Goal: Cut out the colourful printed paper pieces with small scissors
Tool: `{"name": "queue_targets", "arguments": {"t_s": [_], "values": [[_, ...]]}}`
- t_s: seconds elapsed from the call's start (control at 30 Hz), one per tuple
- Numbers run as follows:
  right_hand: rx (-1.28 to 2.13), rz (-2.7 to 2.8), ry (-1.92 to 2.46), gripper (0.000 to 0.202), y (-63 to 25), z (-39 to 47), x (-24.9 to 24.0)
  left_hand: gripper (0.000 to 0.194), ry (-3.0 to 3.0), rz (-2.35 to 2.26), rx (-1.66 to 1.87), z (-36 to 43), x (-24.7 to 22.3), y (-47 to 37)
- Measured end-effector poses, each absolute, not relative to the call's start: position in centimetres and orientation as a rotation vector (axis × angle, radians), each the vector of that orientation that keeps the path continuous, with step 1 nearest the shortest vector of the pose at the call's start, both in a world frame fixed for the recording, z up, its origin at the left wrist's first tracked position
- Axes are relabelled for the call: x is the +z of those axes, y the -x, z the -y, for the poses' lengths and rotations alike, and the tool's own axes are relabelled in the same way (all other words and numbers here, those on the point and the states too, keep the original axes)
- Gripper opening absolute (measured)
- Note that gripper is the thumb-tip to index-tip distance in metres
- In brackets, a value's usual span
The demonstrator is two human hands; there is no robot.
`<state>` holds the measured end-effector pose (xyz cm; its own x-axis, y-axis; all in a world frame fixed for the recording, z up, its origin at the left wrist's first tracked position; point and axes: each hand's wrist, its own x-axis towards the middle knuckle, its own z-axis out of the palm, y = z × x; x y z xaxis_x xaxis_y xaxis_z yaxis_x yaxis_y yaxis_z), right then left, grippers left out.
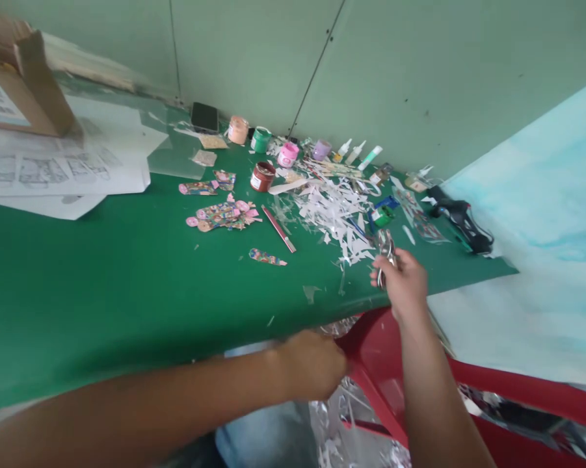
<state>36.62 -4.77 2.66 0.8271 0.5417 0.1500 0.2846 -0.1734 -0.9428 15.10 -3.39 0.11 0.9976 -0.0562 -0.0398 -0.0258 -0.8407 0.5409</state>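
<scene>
My right hand [400, 276] is closed around a shiny metal tool [386, 250] with handles, at the right part of the green table [141, 279]. White paper scraps [334, 211] lie in a heap just left of it. Below the table's front edge, my left hand [315, 365] is closed on the edge of a red plastic chair [378, 344]. A pile of patterned cut-outs [222, 214] and one single cut-out [267, 257] rest left of the heap, with a red pen-like tool [279, 229] between them and the scraps.
Paint jars [262, 176] and small tubes [371, 158] stand along the wall. A cardboard box [24, 91] sits on printed sheets [112, 172] at the far left. A black object [463, 221] lies at the right end. Scraps and clear plastic [334, 448] are below the table.
</scene>
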Motion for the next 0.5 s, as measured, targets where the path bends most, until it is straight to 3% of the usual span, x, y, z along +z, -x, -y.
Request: {"name": "queue_targets", "arguments": {"t_s": [0.07,0.17,0.3,0.5], "values": [[0.28,0.626,1.686,0.037,-38.2,3.3,2.9,0.032,-2.646,0.093,-0.098,5.3,-0.9,-16.3],[0.283,0.605,1.589,0.029,-40.3,0.3,3.1,0.02,-2.62,0.029,-0.116,6.5,-1.1,-17.5],[0.287,0.576,1.522,0.021,-42.4,-3.7,3.1,0.041,-2.374,-0.203,0.066,7.3,0.9,-17.5],[0.33,0.643,1.474,0.015,-42.7,-7.5,3.8,0.021,-1.48,-0.303,0.086,12.3,3.2,-15.6]]}}
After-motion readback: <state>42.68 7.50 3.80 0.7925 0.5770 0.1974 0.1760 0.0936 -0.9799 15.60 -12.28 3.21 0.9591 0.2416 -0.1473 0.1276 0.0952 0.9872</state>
